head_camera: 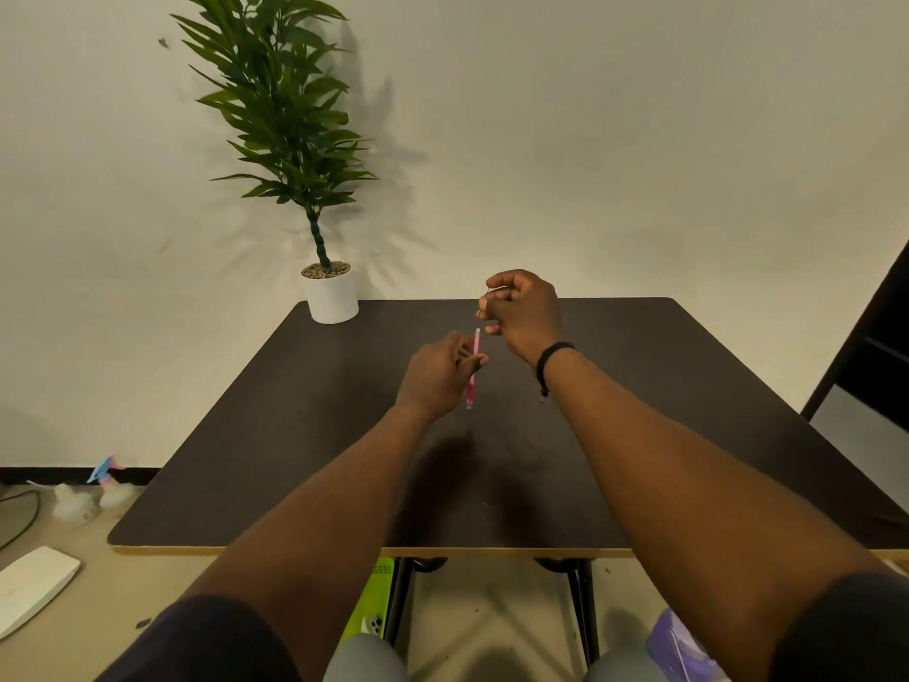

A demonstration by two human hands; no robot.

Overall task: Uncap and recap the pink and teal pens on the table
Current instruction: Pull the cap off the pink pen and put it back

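Note:
My left hand (440,374) grips a pink pen (473,374) by its middle and holds it nearly upright above the dark table (295,435). The pen's thin tip end points up, bare of a cap. Just above and to the right, my right hand (521,312) is curled shut, a little apart from the pen's top. Its fingers seem to pinch something small, but the object is hidden, so I cannot tell what it is. A black bracelet (551,359) sits on my right wrist. No teal pen is in view.
A potted green plant in a white pot (330,296) stands at the table's far left corner against the wall. A dark piece of furniture (870,347) is at the right edge. On the floor to the left lie white objects (34,585) and a cable.

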